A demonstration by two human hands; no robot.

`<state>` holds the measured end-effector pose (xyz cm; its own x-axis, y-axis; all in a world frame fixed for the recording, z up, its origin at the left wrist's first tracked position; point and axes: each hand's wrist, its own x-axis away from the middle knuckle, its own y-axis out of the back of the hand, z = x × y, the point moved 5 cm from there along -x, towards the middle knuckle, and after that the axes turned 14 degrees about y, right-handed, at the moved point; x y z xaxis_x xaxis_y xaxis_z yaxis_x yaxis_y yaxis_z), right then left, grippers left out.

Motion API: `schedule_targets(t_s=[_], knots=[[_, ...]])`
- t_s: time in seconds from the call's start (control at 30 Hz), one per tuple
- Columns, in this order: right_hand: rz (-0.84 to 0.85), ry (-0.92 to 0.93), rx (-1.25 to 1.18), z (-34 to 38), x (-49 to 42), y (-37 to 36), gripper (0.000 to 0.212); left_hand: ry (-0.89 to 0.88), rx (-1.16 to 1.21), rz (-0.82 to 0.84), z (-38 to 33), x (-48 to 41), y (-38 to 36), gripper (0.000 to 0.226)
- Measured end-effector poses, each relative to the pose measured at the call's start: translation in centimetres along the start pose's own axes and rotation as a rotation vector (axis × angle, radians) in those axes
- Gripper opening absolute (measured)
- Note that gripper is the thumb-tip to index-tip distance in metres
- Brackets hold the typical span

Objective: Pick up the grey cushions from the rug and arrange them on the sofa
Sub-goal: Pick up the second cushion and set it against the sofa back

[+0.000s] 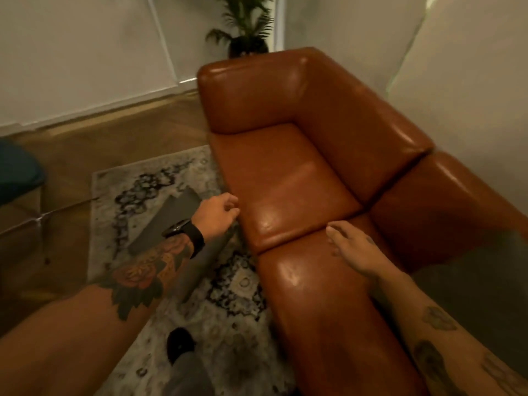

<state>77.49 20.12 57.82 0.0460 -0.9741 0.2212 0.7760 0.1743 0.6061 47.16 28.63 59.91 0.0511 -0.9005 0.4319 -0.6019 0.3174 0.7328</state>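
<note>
White walls and wood floor [85, 150] surround a brown leather sofa [314, 167], seat bare, nothing lying on it. Behind the sofa's far arm stands a dark pot w/ a green plant [247, 27]; the pot's base is hidden by the arm.

Patterned grey-and-black rug [160, 178] lies in front of the sofa. On it, just beside the sofa's front edge, a flat grey cushion [168, 221], plain dark grey, slab-like w/ straight edges, partly covered by the left forearm and a black wrist watch [183, 228]. Grey shape at the far right, beyond the sofa, is blurred, can't tell what it is.

Left hand [220, 214] hovers at the sofa's front edge, above the cushion, fingers loosely curled, gripping nothing. Right hand [351, 250] lies flat on the sofa's near seat pad, fingers spread, empty.

Dark shoe [180, 342] on the rug, near the sofa's front, blurred. Teal object [17, 170] far from the sofa, cut off by the frame edge.
</note>
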Motion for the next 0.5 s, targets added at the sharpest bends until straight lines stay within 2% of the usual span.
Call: schedule_targets(t_s=[0.23, 0.5], knots=[[0.173, 0.019, 0.009, 11.1, -9.7, -14.5, 0.048, 0.166, 0.073, -0.037, 17.2, -5.9, 10.3, 0.039], [0.34, -0.103, 0.031, 17.2, -17.5, -26.1, 0.05, 0.322, 0.134, -0.015, 28.7, -11.3, 16.5, 0.039]])
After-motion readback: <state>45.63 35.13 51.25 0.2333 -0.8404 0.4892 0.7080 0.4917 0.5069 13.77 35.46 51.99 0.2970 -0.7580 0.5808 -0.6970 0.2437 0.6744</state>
